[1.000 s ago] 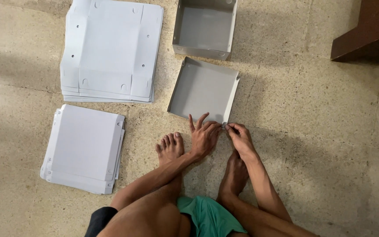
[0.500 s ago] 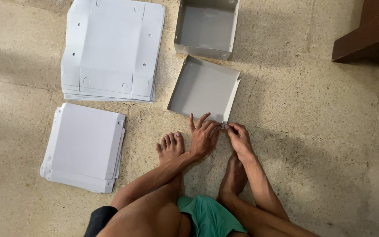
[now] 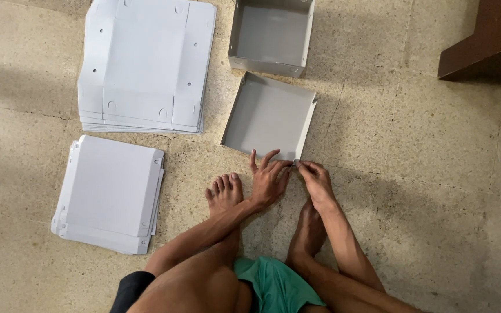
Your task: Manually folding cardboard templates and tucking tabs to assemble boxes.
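Note:
A grey cardboard tray (image 3: pixel 265 116), partly folded with raised sides, lies on the floor in front of me. My left hand (image 3: pixel 269 179) rests with spread fingers at its near edge, fingertips touching the near right corner. My right hand (image 3: pixel 315 181) pinches that same corner between thumb and fingers. Both hands meet at the corner flap. My bare feet lie just below the hands.
A finished grey box (image 3: pixel 271 37) stands beyond the tray. A large stack of flat grey sheets (image 3: pixel 146 64) lies at the upper left, a smaller stack (image 3: pixel 110 194) at the left. A dark wooden furniture piece (image 3: pixel 488 37) sits at the upper right on the speckled stone floor.
Both hands stay at the tray's near right corner with only slight finger shifts. The tray has not visibly moved.

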